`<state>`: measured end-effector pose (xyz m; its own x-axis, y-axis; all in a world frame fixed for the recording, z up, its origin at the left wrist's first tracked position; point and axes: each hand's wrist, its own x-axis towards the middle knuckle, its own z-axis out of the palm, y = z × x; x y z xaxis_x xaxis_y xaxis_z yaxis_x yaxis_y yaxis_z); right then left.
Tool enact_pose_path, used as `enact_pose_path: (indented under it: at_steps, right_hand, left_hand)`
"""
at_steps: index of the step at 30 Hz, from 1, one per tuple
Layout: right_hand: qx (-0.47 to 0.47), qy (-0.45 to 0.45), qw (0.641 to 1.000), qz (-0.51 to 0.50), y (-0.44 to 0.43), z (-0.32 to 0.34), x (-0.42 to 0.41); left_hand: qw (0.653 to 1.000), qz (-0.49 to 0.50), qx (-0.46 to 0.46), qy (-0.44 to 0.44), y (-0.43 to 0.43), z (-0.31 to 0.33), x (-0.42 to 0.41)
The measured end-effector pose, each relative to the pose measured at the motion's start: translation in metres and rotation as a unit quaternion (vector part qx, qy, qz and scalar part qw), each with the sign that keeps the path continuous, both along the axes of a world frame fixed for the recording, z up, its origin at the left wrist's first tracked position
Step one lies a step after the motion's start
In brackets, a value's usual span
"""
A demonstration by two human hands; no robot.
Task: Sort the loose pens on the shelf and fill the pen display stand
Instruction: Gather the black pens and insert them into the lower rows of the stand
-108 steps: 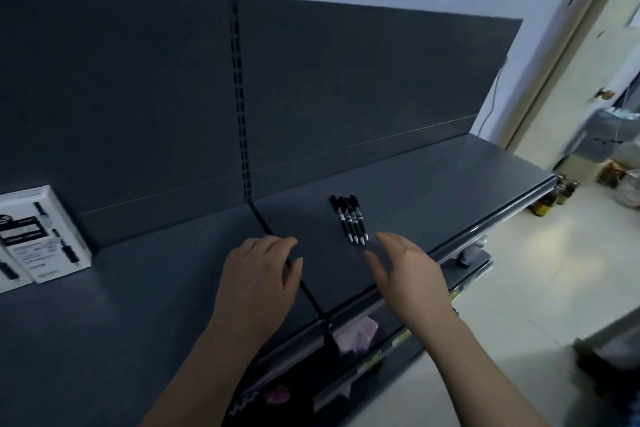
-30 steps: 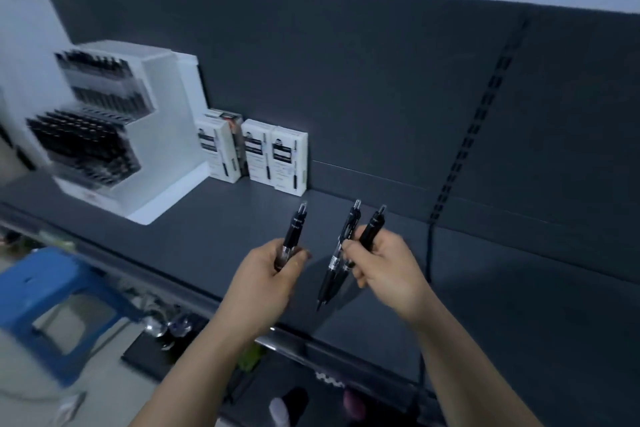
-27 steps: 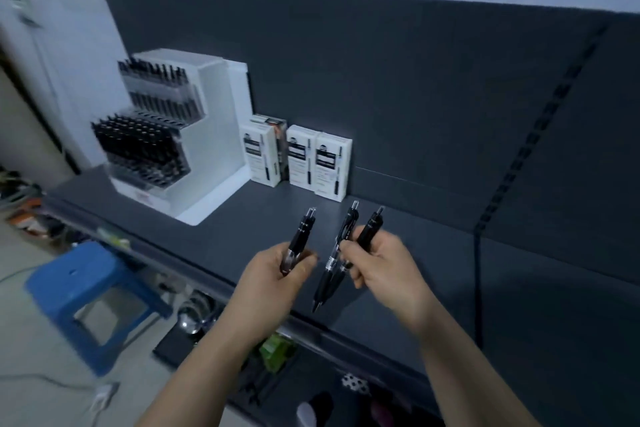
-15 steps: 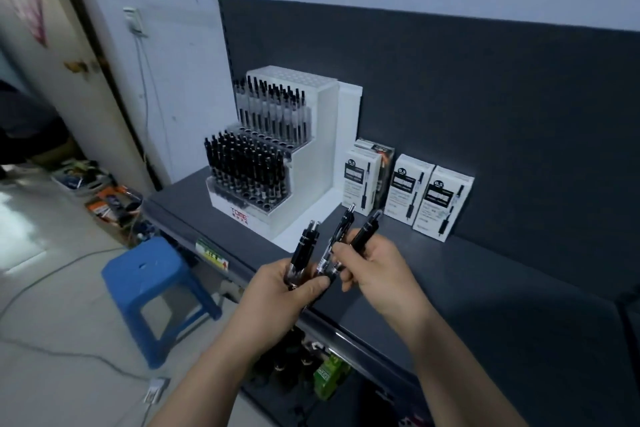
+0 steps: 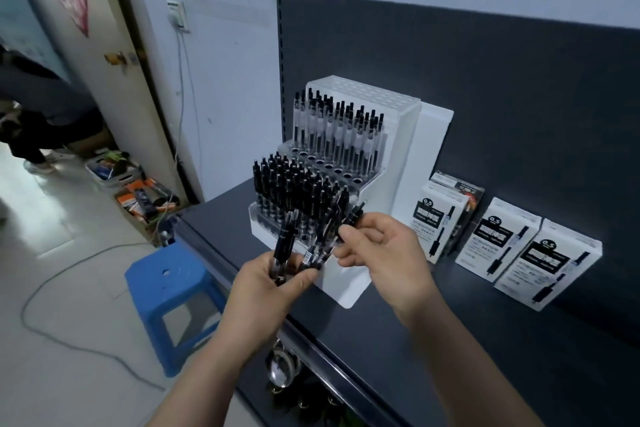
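Observation:
A white stepped pen display stand point(image 5: 408, 149) sits at the left end of the dark shelf point(image 5: 485, 340). Its lower tier holds several black pens point(image 5: 294, 184), its middle tier several clear-barrelled pens point(image 5: 339, 128), and the top tier's holes are bare. My left hand point(image 5: 273, 284) grips black pens point(image 5: 284, 239) upright just in front of the stand's lower tier. My right hand point(image 5: 384, 260) pinches another black pen point(image 5: 351, 217) beside them, tip pointing toward the stand.
White pen boxes point(image 5: 498, 246) lean against the shelf's back panel to the right of the stand. A blue plastic stool point(image 5: 169, 281) stands on the floor left of the shelf, with a cable point(image 5: 69, 340) across the floor. A person point(image 5: 41, 107) bends down at the far left.
My view swung left from the bare shelf to the display stand. Both hands picked up the loose black pens and carried them up to the stand's lower tier.

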<state>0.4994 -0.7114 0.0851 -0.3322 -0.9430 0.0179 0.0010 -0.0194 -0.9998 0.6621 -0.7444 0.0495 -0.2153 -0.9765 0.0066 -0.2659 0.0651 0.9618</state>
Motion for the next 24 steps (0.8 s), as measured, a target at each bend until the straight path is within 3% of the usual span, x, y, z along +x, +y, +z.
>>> enact_pose_path:
  at_steps: [3,9,13,16,19,24]
  right_hand:
    - [-0.003,-0.007,1.0,-0.008,-0.017,0.002,0.012]
    - [-0.063,-0.013,0.989,-0.132,-0.036,0.007,0.034]
    - [-0.065,0.077,0.976,-0.194,-0.046,0.009,0.046]
    - [-0.029,0.197,0.955,-0.219,-0.054,0.002,0.053]
    - [0.0,0.303,0.928,-0.215,-0.062,-0.001,0.061]
    - [0.047,0.394,0.902,-0.169,-0.084,-0.005,0.067]
  left_hand:
    - [1.0,-0.002,0.001,-0.013,-0.023,-0.002,0.011]
    - [1.0,-0.022,-0.005,-0.019,-0.065,0.002,0.037]
    - [0.998,-0.019,-0.029,-0.052,-0.091,-0.001,0.055]
    - [0.998,-0.031,-0.019,-0.045,-0.103,-0.004,0.064]
    - [0.999,-0.036,0.005,-0.009,-0.111,-0.005,0.068]
    - [0.998,-0.066,-0.004,0.013,-0.118,-0.003,0.071]
